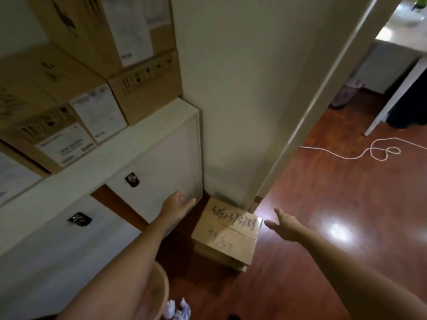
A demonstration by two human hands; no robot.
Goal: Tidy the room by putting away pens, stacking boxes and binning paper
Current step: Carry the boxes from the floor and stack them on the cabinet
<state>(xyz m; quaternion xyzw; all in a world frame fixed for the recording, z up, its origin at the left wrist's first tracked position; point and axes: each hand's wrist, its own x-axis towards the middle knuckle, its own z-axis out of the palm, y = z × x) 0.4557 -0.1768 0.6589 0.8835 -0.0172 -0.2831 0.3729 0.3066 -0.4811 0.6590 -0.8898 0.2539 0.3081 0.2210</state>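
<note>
Head view, looking down into a corner by a doorway.

Nearest, at 6 o'clock on the bottom edge: crumpled white paper [176, 308] lying on the wooden floor [312, 227], just beside the rim of a pale round bin [161, 285] at 7 o'clock; the left forearm covers most of the bin.

Both arms reach forward. Left hand [176, 205] sits just left of centre, fingers [188, 202] straight and close together, holding nothing, in front of the lower corner of the white cabinet [161, 146]. Right hand [285, 224] at 4 o'clock of centre, fingers [269, 224] straight and slightly spread, thumb up, holding nothing.

Between the two hands: cardboard box stack [225, 236] on the floor, top box closed, handwritten digits on its lid, a second box edge visible under it. Neither hand touches it. The stack stands against the foot of the wall [242, 88], beside the cabinet's side.

Cabinet runs from 8 to 10 o'clock; two dark recessed handles [132, 179] on its doors. On top, at 10 to 12 o'clock, large labelled cartons [76, 93] piled in two tiers.

Farthest, at 2 to 3 o'clock through the doorway: white cord [379, 151] looped on the floor, white furniture beyond; detail blurred.
</note>
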